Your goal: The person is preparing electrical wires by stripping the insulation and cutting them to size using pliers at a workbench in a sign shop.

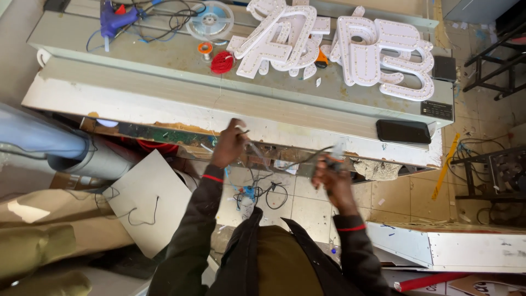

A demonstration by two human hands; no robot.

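At the bench (164, 104) edge, I judge wiring is in hand; my left hand (228, 143) pinches a thin wire (257, 156); my right hand (329, 172) is closed on its dark lead (307, 159), which I must draw taut.

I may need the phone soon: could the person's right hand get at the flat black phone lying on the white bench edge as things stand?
Probably yes. The right hand is raised just below the white bench edge, and the flat black phone lies uncovered a little to its right. Nothing stands between them, though that hand already grips a small tool with a dark wire.
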